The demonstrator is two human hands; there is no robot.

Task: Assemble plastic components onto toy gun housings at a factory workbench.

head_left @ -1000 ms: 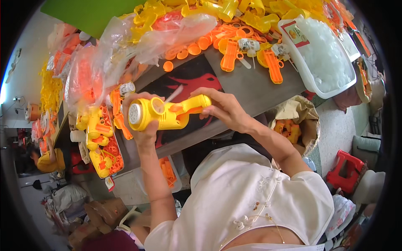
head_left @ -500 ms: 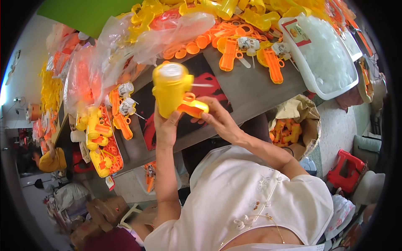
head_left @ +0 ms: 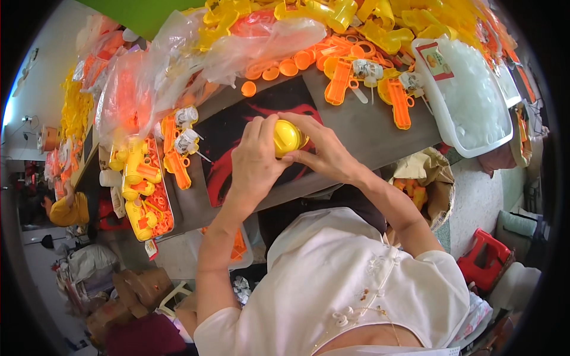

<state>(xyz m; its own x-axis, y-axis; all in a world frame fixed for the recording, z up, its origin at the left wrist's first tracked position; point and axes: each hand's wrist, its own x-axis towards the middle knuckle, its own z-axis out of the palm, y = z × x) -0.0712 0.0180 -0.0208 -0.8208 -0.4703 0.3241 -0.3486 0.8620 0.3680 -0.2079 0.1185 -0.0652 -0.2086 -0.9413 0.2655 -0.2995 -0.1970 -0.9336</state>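
Observation:
Over the middle of the table, both hands grip a yellow plastic toy gun body (head_left: 286,139), its rounded end facing up. My left hand (head_left: 256,155) wraps its left side with fingers bent over the top. From the right, my right hand (head_left: 325,148) closes on it with fingers and thumb. The orange handle seen earlier is hidden behind the hands. Beneath them lies a black mat with red patterns (head_left: 222,133). A loose orange round cap (head_left: 249,89) rests beyond the hands.
Orange-handled toy parts with white pieces (head_left: 339,83) lie at the back right, beside a white tub (head_left: 442,113) of clear pieces. Left stands a tray (head_left: 172,216) of yellow and orange parts. Plastic bags (head_left: 133,89) and yellow shells (head_left: 386,38) pile up behind. A paper bag (head_left: 442,184) sits below right.
The toy gun body has been lowered and moved right, turned from lying side-on to end-up. My right hand has shifted from its orange handle to the yellow body, opposite my left.

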